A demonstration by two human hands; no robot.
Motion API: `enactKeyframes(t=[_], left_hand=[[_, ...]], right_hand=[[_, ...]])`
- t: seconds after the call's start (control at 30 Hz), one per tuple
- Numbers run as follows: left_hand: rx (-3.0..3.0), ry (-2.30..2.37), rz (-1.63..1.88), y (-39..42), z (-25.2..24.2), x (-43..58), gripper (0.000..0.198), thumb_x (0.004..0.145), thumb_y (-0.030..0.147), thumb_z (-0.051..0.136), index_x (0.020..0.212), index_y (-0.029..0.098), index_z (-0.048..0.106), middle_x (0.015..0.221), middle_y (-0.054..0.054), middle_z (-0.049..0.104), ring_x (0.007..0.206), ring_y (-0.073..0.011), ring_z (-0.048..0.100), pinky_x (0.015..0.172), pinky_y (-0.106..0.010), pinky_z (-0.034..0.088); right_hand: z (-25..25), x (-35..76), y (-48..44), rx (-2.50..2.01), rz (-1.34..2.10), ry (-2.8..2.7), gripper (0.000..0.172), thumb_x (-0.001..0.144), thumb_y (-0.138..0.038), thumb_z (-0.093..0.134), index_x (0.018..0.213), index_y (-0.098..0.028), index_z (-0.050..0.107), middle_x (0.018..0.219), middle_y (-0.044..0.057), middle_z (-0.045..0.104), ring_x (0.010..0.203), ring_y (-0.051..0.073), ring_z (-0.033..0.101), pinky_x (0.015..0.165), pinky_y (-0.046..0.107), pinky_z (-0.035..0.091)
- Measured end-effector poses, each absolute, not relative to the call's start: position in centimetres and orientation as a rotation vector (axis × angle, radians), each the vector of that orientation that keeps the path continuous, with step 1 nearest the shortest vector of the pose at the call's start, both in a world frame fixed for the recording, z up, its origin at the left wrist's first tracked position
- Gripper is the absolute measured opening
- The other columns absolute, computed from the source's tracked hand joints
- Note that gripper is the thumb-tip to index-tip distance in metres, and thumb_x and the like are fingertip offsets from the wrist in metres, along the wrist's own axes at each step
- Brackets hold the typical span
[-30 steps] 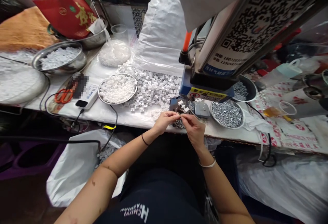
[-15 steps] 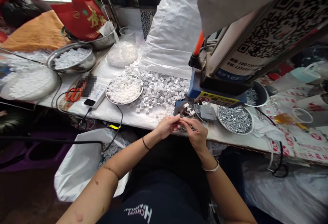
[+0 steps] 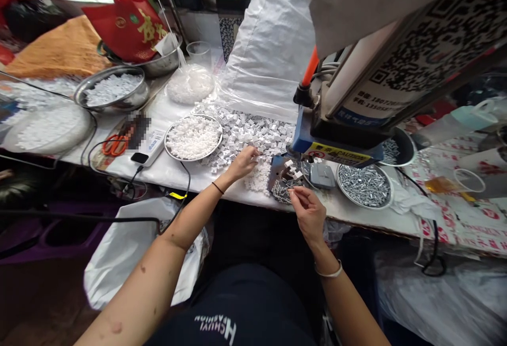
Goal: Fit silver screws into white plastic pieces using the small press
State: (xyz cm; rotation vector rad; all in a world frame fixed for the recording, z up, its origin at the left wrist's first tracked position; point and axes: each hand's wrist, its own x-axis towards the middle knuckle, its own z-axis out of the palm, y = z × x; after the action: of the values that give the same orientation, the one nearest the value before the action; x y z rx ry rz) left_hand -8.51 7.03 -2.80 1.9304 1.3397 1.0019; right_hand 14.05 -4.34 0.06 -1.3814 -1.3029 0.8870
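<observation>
My left hand [image 3: 243, 164] reaches forward, its fingertips on the edge of a heap of small white plastic cubes [image 3: 245, 134] lying on the white tabletop. My right hand [image 3: 307, 208] hangs near the table edge, thumb and fingers pinched together. Whether that pinch holds something is too small to tell. Just ahead of it is a metal plate [image 3: 283, 177] bearing several white cubes and loose screws, at the foot of a blue bench press [image 3: 340, 142]. A round tray of silver screws [image 3: 364, 186] sits to the right of the plate.
A steel plate of white pellets [image 3: 193, 137] sits left of the heap, with a steel bowl of white pieces [image 3: 113, 90] farther left. Orange scissors [image 3: 114, 145] and black cables lie near the table edge. A white sack [image 3: 134, 261] stands below the table.
My hands have parted. The left moved forward and left from the metal plate to the cube heap, and the right drew back slightly toward the table edge.
</observation>
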Motion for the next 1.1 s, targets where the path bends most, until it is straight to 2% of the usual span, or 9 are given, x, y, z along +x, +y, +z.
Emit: enactKeyframes(t=[0.13,0.27,0.37,0.5,0.83,1.0,1.1], left_hand=[[1.076,1.064,1.18,4.5,-1.5,-6.7,0.03,0.066,0.011,0.068,0.092,0.017,0.055,0.071,0.004,0.053,0.069,-0.0094,0.053,0.065,-0.021,0.041],[0.417,0.827,1.039,1.9,0.4,-4.2,0.02,0.064,0.0,0.062,0.078,0.012,0.057,0.075,-0.001,0.062,0.07,-0.0074,0.06,0.069,-0.017,0.046],[0.161,0.799,0.962,0.3,1.5,-2.9,0.015,0.068,-0.001,0.058,0.076,0.011,0.057,0.071,-0.003,0.064,0.07,-0.0108,0.065,0.073,-0.021,0.052],[0.076,0.738,0.915,-1.2,2.2,-1.8,0.013,0.073,0.004,0.06,0.083,0.013,0.058,0.073,-0.004,0.066,0.068,-0.0128,0.067,0.072,-0.026,0.056],[-0.059,0.787,0.959,-2.9,3.3,0.0,0.01,0.078,0.009,0.061,0.085,0.012,0.067,0.077,-0.004,0.068,0.07,-0.0107,0.066,0.069,-0.022,0.055],[-0.079,0.79,0.959,-3.1,3.4,0.3,0.009,0.079,0.01,0.06,0.082,0.012,0.067,0.071,-0.003,0.067,0.062,-0.0092,0.063,0.063,-0.02,0.053],[0.001,0.796,0.977,-3.3,3.1,0.4,0.009,0.075,0.013,0.066,0.083,0.014,0.068,0.073,-0.003,0.068,0.061,-0.009,0.062,0.062,-0.02,0.051]], right_hand=[[0.6,13.5,-3.8,-1.336,0.92,-1.304,0.015,0.076,-0.033,0.066,0.086,-0.021,0.068,0.085,0.002,0.072,0.076,0.017,0.068,0.076,0.029,0.055],[1.2,13.1,-3.1,-1.3,0.874,-1.349,0.015,0.079,-0.032,0.064,0.089,-0.022,0.069,0.088,0.002,0.071,0.079,0.016,0.068,0.078,0.029,0.055],[1.5,13.1,-2.8,-1.266,0.812,-1.438,0.014,0.081,-0.031,0.061,0.089,-0.023,0.068,0.095,0.003,0.071,0.087,0.017,0.067,0.081,0.03,0.054],[1.8,13.3,-2.8,-1.243,0.706,-1.592,0.012,0.083,-0.03,0.058,0.088,-0.023,0.067,0.098,0.004,0.07,0.092,0.017,0.066,0.084,0.032,0.053],[2.6,14.1,-2.6,-1.143,0.315,-1.916,0.019,0.086,-0.022,0.054,0.099,-0.026,0.068,0.096,0.003,0.071,0.088,0.017,0.066,0.081,0.033,0.055],[1.6,14.8,-2.5,-0.913,0.206,-2.021,0.031,0.082,-0.015,0.059,0.112,-0.023,0.064,0.109,0.007,0.069,0.097,0.019,0.064,0.084,0.035,0.055],[1.0,14.9,-2.7,-0.917,0.158,-2.041,0.031,0.082,-0.015,0.059,0.111,-0.023,0.064,0.11,0.007,0.069,0.099,0.021,0.064,0.085,0.037,0.055]])
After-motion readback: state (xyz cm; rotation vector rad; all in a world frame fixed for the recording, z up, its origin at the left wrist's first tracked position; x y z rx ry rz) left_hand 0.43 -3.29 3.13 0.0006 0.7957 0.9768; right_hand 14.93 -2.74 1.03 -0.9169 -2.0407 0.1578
